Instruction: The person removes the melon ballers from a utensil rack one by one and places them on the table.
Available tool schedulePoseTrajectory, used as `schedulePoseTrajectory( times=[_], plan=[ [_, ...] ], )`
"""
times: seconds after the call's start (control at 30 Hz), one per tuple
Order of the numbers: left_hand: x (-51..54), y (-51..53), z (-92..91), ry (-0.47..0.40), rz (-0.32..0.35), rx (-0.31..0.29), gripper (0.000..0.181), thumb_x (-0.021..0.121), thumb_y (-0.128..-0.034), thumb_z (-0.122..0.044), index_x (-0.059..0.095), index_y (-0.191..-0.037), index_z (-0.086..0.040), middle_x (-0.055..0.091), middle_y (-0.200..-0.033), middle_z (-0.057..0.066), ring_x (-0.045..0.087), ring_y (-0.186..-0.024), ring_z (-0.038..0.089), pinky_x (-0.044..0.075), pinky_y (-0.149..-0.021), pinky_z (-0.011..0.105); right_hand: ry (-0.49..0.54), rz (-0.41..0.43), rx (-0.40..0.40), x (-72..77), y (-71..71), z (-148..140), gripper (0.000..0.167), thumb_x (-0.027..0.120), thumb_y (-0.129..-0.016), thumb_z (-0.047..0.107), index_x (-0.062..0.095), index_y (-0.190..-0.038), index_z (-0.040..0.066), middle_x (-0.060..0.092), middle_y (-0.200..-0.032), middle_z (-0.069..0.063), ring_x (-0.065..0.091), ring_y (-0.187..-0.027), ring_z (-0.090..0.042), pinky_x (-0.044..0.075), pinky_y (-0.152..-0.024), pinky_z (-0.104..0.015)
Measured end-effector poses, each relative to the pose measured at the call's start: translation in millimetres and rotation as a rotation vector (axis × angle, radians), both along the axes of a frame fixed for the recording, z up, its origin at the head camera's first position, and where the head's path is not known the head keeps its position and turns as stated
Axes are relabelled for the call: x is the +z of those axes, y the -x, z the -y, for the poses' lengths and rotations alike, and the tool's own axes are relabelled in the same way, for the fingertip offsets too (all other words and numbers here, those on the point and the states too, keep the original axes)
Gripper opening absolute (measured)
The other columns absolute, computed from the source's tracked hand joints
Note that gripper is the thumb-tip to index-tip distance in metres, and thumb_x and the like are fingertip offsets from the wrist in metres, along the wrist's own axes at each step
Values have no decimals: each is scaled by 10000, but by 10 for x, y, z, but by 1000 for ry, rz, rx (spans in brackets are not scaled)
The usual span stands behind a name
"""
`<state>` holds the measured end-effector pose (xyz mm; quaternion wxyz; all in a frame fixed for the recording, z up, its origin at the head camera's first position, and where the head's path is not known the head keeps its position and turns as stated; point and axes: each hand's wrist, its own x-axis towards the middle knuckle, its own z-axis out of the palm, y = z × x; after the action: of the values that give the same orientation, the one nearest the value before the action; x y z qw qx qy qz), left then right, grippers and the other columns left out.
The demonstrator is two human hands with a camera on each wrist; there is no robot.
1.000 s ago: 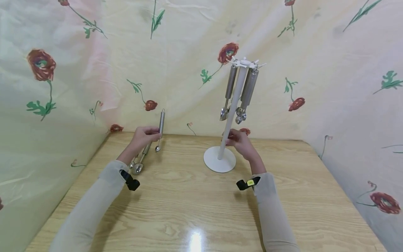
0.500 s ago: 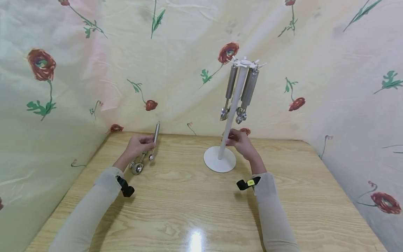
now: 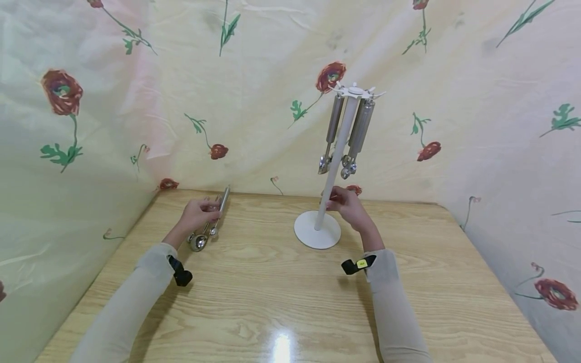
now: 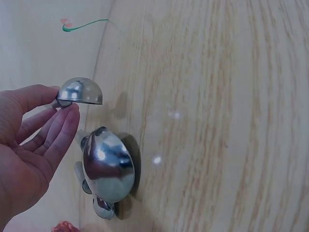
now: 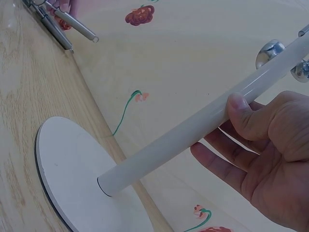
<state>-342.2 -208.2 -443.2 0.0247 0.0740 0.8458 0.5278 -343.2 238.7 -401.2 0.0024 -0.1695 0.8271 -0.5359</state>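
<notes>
At the table's left side, my left hand (image 3: 195, 216) pinches a steel melon baller (image 3: 224, 198) by its handle, with the bowl downward. In the left wrist view the bowl of this melon baller (image 4: 82, 90) is a smooth half sphere. Beneath and beside that hand lie several loose steel scoops (image 3: 198, 243), partly hidden; one has a larger bowl (image 4: 110, 169). My right hand (image 3: 347, 206) grips the white stand's post (image 5: 183, 140) low down, thumb on one side and fingers on the other. Steel-handled utensils (image 3: 360, 126) hang from hooks at the stand's top.
The stand's round white base (image 3: 317, 239) rests on the wooden table (image 3: 254, 292). Flower-patterned cloth (image 3: 263, 101) rises behind and on both sides of the table. Small black cameras (image 3: 181, 276) are strapped at both wrists.
My left hand has lowered the melon baller and brought it left and nearer, beside the loose scoops. My right hand stays on the post.
</notes>
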Motion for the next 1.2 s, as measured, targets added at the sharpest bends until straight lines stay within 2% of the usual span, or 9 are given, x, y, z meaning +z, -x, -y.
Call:
schedulePoseTrajectory(
  times=[0.2,0.4,0.7,1.0,1.2],
  plan=[
    [-31,7,18,27,45,36,431,705,-947,-69,606,-1332,98,724,-1120,281,720,-738,124,616,-701,281,2,-8,1,-8,2,-2,302,560,-985,-86,566,-1283,-134,607,-1198,-304,630,-1107,-387,569,-979,-489],
    [-23,9,0,72,60,66,427,718,-934,-78,623,-1309,104,741,-1048,253,712,-714,112,597,-675,262,-3,-10,-7,-15,9,-5,310,563,-981,-95,563,-1288,-138,610,-1189,-283,638,-1083,-346,573,-974,-478],
    [-67,19,-2,131,25,96,387,733,-904,-70,669,-1252,87,741,-1037,271,700,-676,108,566,-621,223,8,-7,11,-3,6,-11,300,568,-984,-83,562,-1278,-141,604,-1200,-312,626,-1108,-391,571,-977,-481],
    [-104,-14,-70,175,-41,132,334,744,-868,-47,712,-1176,76,758,-937,231,666,-616,114,516,-550,222,8,0,9,-5,15,-11,312,568,-983,-87,554,-1288,-149,606,-1192,-297,630,-1098,-363,579,-971,-461],
    [-107,-20,-133,244,-65,144,297,761,-862,-58,738,-1135,56,763,-945,223,675,-651,135,524,-567,228,0,1,2,0,13,-8,314,576,-983,-78,561,-1292,-131,615,-1191,-274,638,-1089,-329,592,-953,-404]
  ],
)
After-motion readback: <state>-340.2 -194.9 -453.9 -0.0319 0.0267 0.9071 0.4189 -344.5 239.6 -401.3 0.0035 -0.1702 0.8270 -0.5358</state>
